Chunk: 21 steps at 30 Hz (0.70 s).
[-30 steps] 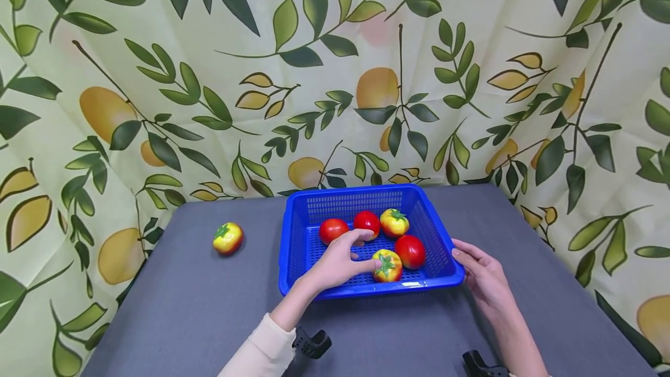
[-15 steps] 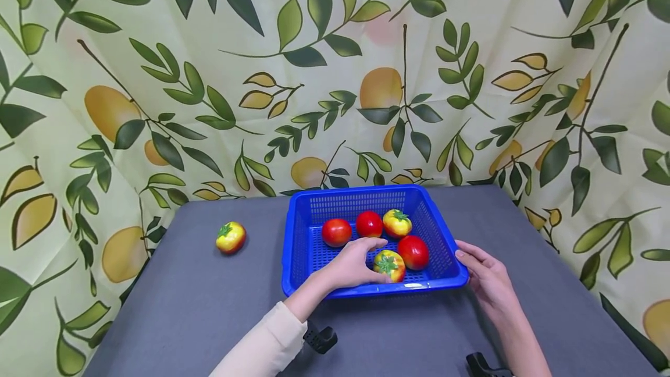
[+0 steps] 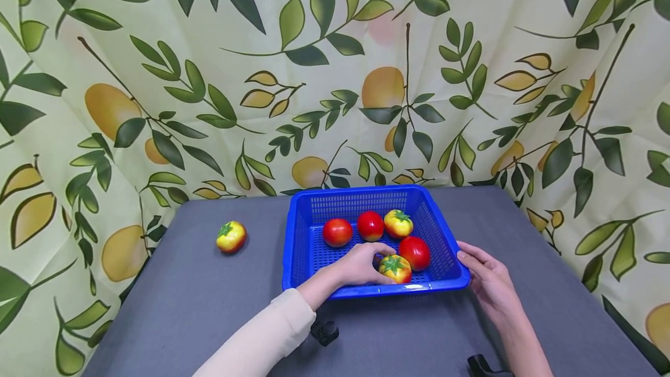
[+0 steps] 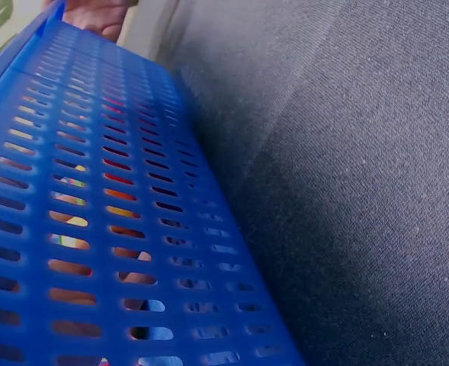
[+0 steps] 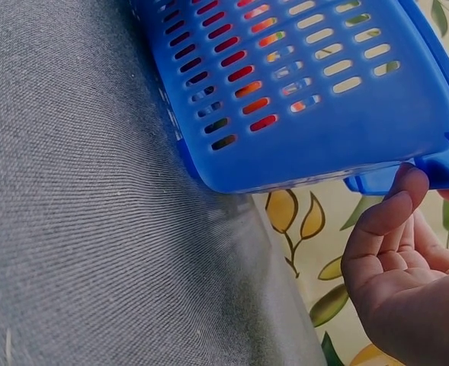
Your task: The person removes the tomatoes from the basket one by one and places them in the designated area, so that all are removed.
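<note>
A blue basket (image 3: 377,291) holds several red and yellow-red fruits. Reaching over its front rim, my left hand (image 3: 361,265) has thumb and fingers curled round the yellow-red fruit (image 3: 396,269) with a green leafy top, at the front of the basket. My right hand (image 3: 489,284) pinches the basket's right rim near the front corner; in the right wrist view this hand (image 5: 407,282) has its thumb and fingers at the rim corner. In the left wrist view the basket wall (image 4: 117,191) hides most of the left hand.
Another yellow-red fruit (image 3: 231,237) lies on the grey table (image 3: 209,301), left of the basket. Inside the basket, red fruits (image 3: 337,232) and a yellow one (image 3: 398,224) lie behind and beside the left hand. A leaf-patterned cloth (image 3: 314,132) hangs behind the table.
My left hand has moved a little right and closed round the front yellow-red fruit, which was between its spread thumb and fingers. The right hand has kept its grip on the rim.
</note>
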Motion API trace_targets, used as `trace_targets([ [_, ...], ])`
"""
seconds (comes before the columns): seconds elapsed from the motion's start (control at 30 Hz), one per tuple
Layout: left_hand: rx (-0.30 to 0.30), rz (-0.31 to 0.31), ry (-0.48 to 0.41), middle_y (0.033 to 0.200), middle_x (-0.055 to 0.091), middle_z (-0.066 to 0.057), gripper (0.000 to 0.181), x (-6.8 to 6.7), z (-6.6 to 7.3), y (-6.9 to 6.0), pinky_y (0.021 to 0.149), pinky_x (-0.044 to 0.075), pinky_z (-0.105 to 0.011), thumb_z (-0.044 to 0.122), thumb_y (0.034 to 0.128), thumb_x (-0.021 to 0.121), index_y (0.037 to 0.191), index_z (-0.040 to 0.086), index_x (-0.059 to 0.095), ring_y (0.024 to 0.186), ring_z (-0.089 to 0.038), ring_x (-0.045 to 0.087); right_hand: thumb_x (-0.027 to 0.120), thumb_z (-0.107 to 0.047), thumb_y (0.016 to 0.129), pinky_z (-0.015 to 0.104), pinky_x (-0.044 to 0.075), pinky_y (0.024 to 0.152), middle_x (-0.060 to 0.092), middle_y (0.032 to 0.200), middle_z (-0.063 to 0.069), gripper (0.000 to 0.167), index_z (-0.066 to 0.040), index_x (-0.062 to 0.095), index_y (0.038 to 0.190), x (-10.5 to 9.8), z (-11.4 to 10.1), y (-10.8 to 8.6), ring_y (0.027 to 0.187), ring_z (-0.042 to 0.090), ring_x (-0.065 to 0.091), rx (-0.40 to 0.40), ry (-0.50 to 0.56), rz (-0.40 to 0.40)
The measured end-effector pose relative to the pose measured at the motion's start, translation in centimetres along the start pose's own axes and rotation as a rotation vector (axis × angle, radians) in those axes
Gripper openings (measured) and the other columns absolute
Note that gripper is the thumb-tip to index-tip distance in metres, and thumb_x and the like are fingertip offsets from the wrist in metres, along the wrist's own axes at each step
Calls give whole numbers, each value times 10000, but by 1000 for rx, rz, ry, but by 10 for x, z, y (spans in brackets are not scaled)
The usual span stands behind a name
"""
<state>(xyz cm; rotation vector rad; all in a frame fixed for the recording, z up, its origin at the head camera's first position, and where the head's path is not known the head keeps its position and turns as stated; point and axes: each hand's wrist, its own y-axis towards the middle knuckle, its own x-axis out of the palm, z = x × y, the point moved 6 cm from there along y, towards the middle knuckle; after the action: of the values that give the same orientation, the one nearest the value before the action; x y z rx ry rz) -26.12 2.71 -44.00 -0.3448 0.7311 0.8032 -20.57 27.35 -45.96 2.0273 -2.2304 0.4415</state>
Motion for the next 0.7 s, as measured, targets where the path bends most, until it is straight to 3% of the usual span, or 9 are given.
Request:
trace_targets([
  [0.37, -81, -2, -100, 1194, 637, -16, 579, 3, -9, -1, 813, 506, -217, 235, 773, 856, 1276, 86, 611, 924, -104, 632, 634, -180, 980, 285, 552, 779, 708, 1073, -33, 216, -186, 692, 1188, 1, -1, -2, 912, 148, 682, 15, 3, -3],
  [0.7, -76, -7, -106, 1198, 628, -12, 576, 2, -8, 0, 803, 506, -206, 220, 772, 858, 1275, 90, 611, 887, -84, 625, 640, -188, 977, 287, 553, 781, 710, 1075, -26, 211, -199, 692, 1182, 1, 0, -1, 912, 151, 686, 27, 12, 2],
])
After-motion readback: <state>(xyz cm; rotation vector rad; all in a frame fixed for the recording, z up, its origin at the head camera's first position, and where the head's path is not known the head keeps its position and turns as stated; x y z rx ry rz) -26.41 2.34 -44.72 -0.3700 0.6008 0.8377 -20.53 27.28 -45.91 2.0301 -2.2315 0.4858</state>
